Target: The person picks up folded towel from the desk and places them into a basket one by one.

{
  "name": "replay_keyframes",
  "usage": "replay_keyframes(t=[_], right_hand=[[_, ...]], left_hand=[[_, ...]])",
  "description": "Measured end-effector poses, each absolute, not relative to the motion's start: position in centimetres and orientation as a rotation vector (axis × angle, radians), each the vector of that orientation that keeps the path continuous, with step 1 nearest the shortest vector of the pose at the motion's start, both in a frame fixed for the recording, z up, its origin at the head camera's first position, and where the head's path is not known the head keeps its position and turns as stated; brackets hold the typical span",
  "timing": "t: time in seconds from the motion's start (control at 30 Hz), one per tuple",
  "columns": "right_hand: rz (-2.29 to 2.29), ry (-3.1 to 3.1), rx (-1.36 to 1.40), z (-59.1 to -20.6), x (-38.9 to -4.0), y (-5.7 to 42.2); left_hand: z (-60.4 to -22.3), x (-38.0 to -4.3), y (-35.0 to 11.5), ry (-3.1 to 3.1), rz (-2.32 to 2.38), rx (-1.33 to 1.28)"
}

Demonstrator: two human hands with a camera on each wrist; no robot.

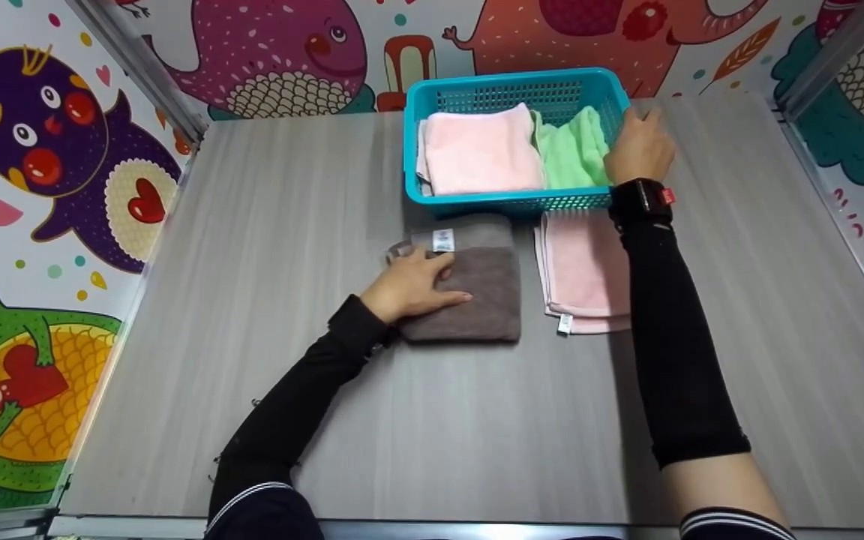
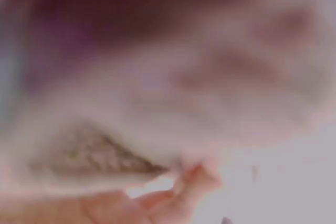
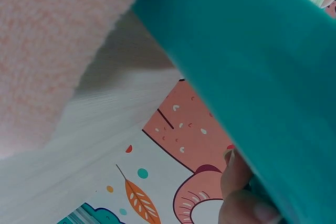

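A folded grey-brown towel (image 1: 477, 292) with a white tag lies on the table below the basket. My left hand (image 1: 417, 283) grips it at its left side, the thumb stretched over the top and the other fingers bent near a bunched corner. The left wrist view is too blurred for detail. My right hand (image 1: 640, 150) holds the right rim of a turquoise plastic basket (image 1: 507, 201); its fingers (image 3: 236, 177) show by the wall in the right wrist view. Inside lie a folded pink towel (image 1: 484, 154) and a crumpled green towel (image 1: 574, 150).
Another folded pink towel (image 1: 586, 270) lies right of the grey-brown one, partly under the right forearm. The grey wood-grain table (image 1: 252, 225) runs back to cartoon-printed walls (image 1: 274, 60), with metal frame rails (image 1: 151, 67) at the corners.
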State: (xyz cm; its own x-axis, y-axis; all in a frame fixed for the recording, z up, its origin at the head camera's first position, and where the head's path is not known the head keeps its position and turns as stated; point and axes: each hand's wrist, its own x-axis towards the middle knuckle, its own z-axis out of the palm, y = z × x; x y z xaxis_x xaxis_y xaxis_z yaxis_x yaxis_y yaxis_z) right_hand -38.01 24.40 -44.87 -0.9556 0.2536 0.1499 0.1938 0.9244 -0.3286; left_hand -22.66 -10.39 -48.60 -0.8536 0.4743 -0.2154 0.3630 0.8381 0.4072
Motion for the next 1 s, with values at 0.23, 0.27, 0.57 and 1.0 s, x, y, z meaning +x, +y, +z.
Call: replay_keyframes(t=[0.23, 0.27, 0.57, 1.0], right_hand=[[0.45, -2.901, -0.344, -44.8, -37.9, 24.3], [0.45, -2.9, -0.342, -44.8, -37.9, 24.3], [0.512, -2.844, -0.428, -44.5, -37.6, 24.4], [0.782, -2.362, -0.217, -42.9, -31.2, 22.9]], left_hand=[[-48.7, -22.8, -9.9, 2.69, 0.592, 0.703], [-48.7, -22.8, -10.0, 2.676, 0.617, 0.705], [-48.8, -23.3, -11.1, 2.592, 0.713, 0.747], [-47.9, -23.0, -11.9, 2.683, 0.731, 0.24]])
